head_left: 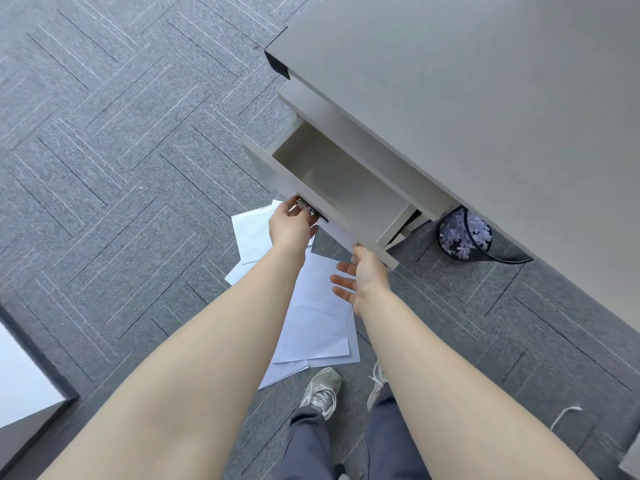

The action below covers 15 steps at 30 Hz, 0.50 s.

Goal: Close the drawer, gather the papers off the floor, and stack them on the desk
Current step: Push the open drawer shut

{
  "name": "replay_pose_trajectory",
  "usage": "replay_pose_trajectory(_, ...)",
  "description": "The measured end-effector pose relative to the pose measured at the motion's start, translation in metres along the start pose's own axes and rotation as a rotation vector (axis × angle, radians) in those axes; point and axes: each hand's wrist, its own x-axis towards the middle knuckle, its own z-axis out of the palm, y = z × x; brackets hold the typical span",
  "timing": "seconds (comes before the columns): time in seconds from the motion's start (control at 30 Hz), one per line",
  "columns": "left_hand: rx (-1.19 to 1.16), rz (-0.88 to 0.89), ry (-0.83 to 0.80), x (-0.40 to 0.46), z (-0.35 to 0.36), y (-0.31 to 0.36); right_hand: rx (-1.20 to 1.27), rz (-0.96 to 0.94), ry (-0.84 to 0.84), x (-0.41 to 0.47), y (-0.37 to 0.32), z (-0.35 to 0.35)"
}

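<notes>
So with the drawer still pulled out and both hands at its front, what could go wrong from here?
1. The right hand is open by the corner of the drawer front; a hard push could pinch its fingers.
2. The left hand grips the metal handle, so it could get caught as the front closes.
3. Loose papers lie just ahead of the sneakers; a step forward could slip or crease them.

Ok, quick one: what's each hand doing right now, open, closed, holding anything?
Left hand: closed on the drawer handle.
Right hand: open, fingers spread, holding nothing, at the drawer front near its corner.
</notes>
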Motion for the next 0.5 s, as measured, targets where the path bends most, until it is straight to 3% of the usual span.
replay_pose_trajectory(0.5, -0.070, 0.014, -0.027, 0.016, 0.074, 0.018, 0.002, -0.013, -0.012, 0.033, -0.064, -0.027)
